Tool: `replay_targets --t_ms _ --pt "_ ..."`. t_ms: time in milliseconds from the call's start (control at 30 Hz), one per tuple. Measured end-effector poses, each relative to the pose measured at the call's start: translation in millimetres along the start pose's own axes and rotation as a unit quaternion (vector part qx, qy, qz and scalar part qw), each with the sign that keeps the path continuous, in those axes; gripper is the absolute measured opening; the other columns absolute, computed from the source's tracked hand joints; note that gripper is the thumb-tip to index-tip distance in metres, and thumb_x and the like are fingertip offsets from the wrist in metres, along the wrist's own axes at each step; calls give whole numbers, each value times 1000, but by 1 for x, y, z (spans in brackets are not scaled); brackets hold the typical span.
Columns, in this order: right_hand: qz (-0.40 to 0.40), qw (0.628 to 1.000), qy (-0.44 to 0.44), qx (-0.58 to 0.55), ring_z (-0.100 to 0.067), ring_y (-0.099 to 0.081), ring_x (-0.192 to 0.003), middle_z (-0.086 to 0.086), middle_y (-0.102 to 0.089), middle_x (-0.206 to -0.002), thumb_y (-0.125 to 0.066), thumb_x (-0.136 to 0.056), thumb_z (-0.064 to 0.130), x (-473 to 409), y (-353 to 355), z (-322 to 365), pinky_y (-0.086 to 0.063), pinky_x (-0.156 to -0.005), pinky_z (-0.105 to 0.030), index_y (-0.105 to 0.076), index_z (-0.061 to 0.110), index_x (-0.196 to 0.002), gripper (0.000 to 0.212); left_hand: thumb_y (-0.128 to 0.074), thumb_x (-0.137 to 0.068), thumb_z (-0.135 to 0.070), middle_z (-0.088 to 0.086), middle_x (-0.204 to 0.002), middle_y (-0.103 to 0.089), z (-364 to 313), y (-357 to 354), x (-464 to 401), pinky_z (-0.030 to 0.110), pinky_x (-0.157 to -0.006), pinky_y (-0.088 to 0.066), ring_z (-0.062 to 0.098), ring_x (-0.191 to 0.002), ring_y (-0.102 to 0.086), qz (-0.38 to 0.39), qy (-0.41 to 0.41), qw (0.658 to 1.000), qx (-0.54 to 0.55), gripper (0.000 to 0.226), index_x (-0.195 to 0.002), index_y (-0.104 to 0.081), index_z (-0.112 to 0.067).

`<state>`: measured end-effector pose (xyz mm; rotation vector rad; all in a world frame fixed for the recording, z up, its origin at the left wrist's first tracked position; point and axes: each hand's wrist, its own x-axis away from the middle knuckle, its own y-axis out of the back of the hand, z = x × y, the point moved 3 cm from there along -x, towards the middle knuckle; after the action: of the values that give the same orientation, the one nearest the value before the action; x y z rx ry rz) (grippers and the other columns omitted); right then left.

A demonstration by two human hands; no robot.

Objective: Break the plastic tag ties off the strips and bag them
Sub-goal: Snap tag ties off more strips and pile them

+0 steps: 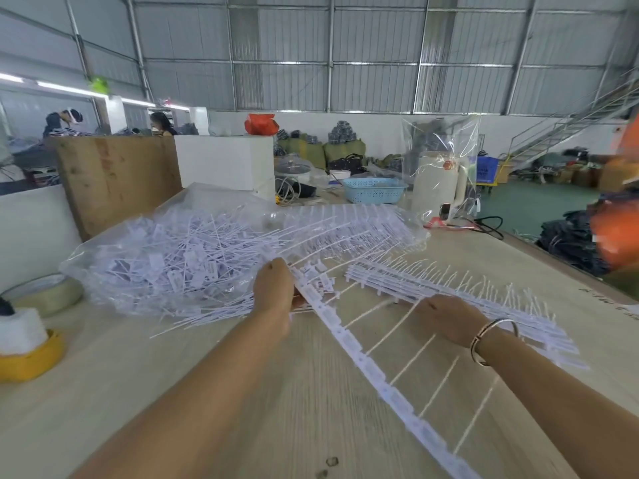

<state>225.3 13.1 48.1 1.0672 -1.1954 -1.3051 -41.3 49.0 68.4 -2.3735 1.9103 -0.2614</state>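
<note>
A long white plastic strip with tag ties sticking out to its right runs diagonally across the wooden table. My left hand grips the strip's far end. My right hand is curled over the tips of the ties on that strip, a bracelet on its wrist. A clear plastic bag full of loose white tag ties lies at the left, its mouth by my left hand. A stack of bare strips with short stubs lies just beyond my right hand. More full strips lie behind.
A tape roll and a yellow dispenser sit at the table's left edge. A wooden board, a white box, a blue basket and a white kettle stand at the far end. People work at the back left.
</note>
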Motion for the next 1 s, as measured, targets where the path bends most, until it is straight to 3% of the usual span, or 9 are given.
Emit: replay_targets --t_ms 133,233,333,467,567,633,800,867,1000 --pt "-60 992 30 -102 -29 -55 -102 -16 -60 -113 -32 -97 11 1 9 15 -42 -89 -36 -60 7 -112 32 -35 -98 -17 2 -59 -55 -25 2 -8 27 -52 -43 16 -50 -49 46 9 998 -41 28 -77 -53 -12" --pt "-59 955 29 -291 -17 -54 -81 -12 -64 -98 -40 -95 8 -1 11 33 -43 -74 -25 -64 6 -102 26 -37 -97 -14 3 -55 -44 -45 -6 -10 17 -38 -31 11 -33 -39 92 9 989 -112 33 -67 -48 -10" --pt "-32 858 -23 -512 -16 -56 -57 -9 -63 -72 -42 -95 10 -3 12 45 -47 -62 -27 -61 8 -84 22 -37 -97 -18 1 -52 -36 -56 -13 -7 9 -35 -22 8 -27 -27 179 -25 953 -242 32 -67 -45 -10" --pt "48 669 -19 -741 -23 -65 -55 -14 -67 -70 -43 -93 6 -2 1 51 -55 -56 -31 -60 8 -92 17 -35 -101 -37 -5 -62 -45 -45 -13 0 14 -41 -33 4 -46 -39 322 -141 833 -427 32 -81 -54 -22" --pt "55 611 -17 -790 -23 -68 -60 -10 -70 -72 -41 -97 14 -3 -6 44 -57 -56 -29 -59 10 -100 18 -37 -100 -41 -8 -63 -46 -29 -10 5 10 -41 -34 -3 -43 -40 381 -175 752 -509 35 -71 -51 -26" --pt "80 637 -8 -767 -22 -66 -59 -11 -69 -79 -41 -98 25 -2 -9 45 -56 -55 -28 -60 10 -102 25 -36 -99 -42 -7 -64 -47 -14 -8 6 11 -44 -35 -3 -44 -42 385 -190 725 -538 37 -72 -53 -25" --pt "111 835 97 -530 -19 -60 -52 -10 -68 -75 -49 -95 26 6 -22 75 -49 -53 -27 -61 9 -90 21 -36 -100 -36 -4 -68 -55 14 -11 8 22 -60 -41 10 -59 -52 372 -188 708 -569 34 -72 -50 -23" --pt "78 848 113 -513 -17 -58 -50 -10 -67 -70 -54 -92 17 4 -23 85 -46 -52 -26 -59 8 -81 15 -36 -101 -31 -3 -72 -54 21 -14 9 25 -61 -36 15 -67 -51 353 -194 705 -583 29 -77 -49 -20" --pt "87 791 112 -595 -16 -51 -45 -12 -61 -67 -56 -86 4 2 -27 90 -39 -45 -22 -57 7 -71 15 -38 -100 -28 13 -80 -54 32 -17 14 31 -67 -35 19 -75 -48 285 -193 784 -516 30 -77 -52 -13"
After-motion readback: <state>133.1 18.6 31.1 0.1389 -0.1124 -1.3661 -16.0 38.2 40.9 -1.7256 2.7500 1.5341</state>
